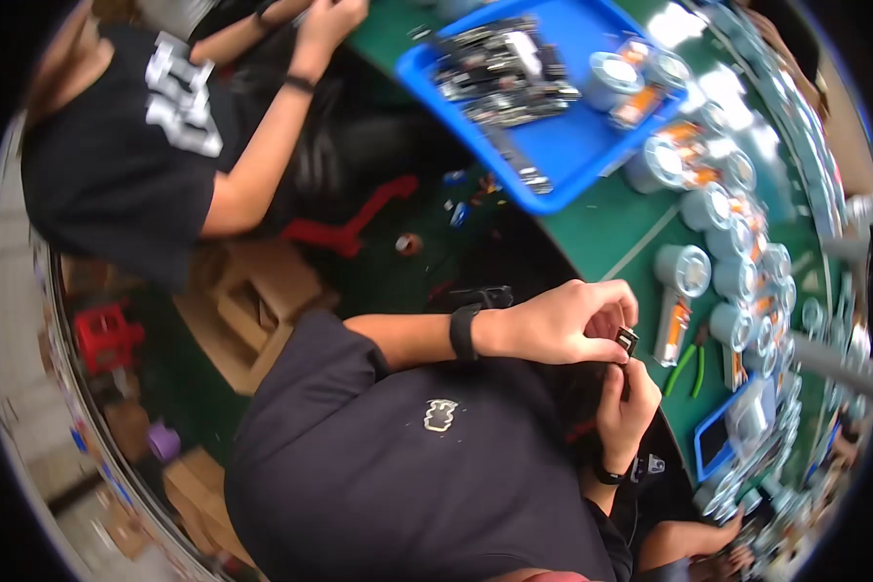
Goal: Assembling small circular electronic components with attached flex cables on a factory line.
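You're catching white glare off the green desk (592, 229) at upper right, clear light on your left hand (553, 325), deep shadow below the desk's edge, smeary blur across the blue tray (574, 145), and bent, black-rimmed edges.

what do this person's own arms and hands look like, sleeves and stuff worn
The left hand and right hand are ungloved. A black left wristband and a black right wristband are worn. The left sleeve is short and dark, with no marking visible.
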Demonstrator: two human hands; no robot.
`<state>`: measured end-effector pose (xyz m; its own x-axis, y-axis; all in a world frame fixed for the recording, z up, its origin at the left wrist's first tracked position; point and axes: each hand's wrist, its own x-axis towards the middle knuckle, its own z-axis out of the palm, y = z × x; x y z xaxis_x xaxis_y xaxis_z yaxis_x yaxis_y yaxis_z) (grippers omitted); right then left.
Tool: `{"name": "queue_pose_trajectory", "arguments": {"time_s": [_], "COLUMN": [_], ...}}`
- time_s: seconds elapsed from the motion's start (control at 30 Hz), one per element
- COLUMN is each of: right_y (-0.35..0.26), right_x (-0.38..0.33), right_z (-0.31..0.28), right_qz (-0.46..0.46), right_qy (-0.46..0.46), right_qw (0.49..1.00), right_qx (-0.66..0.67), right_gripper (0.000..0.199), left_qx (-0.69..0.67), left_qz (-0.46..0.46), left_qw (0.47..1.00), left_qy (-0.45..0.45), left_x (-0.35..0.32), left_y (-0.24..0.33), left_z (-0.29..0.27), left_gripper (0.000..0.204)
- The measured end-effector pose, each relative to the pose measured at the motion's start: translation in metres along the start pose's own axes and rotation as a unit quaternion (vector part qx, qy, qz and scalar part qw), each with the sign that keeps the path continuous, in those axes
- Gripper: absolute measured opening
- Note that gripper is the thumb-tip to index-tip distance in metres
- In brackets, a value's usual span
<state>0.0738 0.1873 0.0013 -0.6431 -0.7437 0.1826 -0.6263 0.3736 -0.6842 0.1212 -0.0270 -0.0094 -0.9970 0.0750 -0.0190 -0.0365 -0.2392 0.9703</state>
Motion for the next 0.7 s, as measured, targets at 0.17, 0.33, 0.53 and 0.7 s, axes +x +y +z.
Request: {"name": "queue_pose_trajectory", "arguments": {"time_s": [0.17, 0.33, 0.53, 0.7], "right_y": [-0.011, -0.009, -0.004, 0.008], "right_x": [0.010, 0.033, 0.049, 0.056], "right_z": [0.047, 0.067, 0.082, 0.097], "right_qz": [0.112, 0.170, 0.185, 0.190], "right_qy": [-0.121, -0.169, -0.237, -0.241], "right_qw": [0.985, 0.968, 0.953, 0.951], "right_qx": [0.057, 0.070, -0.027, -0.028], "right_gripper": [0.019, 0.023, 0.024, 0.022], "left_qx": [-0.044, -0.034, -0.136, -0.214], "left_qz": [0.056, 0.006, -0.058, -0.184], "left_qw": [0.992, 0.960, 0.874, 0.823], "left_qy": [0.105, 0.277, 0.463, 0.493], "left_x": [-0.058, -0.099, -0.146, -0.144], "left_y": [-0.049, -0.129, -0.239, -0.339], "left_z": [-0.029, -0.085, -0.172, -0.208], "left_gripper": [0.030, 0.027, 0.022, 0.026]}}
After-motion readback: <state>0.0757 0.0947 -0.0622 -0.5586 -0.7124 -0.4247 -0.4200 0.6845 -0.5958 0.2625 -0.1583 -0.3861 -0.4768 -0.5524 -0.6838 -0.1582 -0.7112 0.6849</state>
